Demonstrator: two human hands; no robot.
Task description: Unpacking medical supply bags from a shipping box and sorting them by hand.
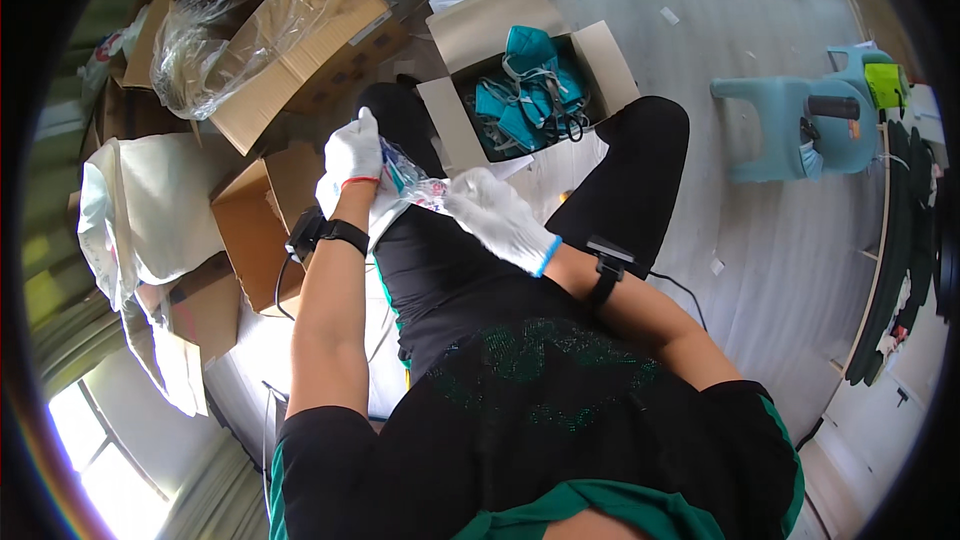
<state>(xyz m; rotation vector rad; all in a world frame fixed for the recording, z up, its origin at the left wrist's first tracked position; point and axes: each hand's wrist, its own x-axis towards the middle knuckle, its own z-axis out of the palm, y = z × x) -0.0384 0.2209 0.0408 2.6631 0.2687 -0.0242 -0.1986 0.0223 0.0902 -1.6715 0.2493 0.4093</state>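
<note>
Over my left thigh, my left hand (352, 160) in a white knit glove is closed on a clear printed plastic bag (406, 178) with something teal in it. My right hand (498, 217), gloved in white with a blue cuff edge, pinches the bag's other end. What exactly the bag contains is too small to tell. Just beyond my hands, an open cardboard box (453, 118) stands between my knees. Several teal cup-shaped face masks (528, 90) with pale straps are heaped in it. Dark loops like scissor handles (573, 127) lie on the heap.
A large carton (300, 45) with clear plastic film (195, 65) lies at the far left. Nearer are a smaller open carton (245, 230) and a white sack (165, 200). Light blue plastic stools (765, 125) stand at the right, beside a rack of dark clothes (890, 260).
</note>
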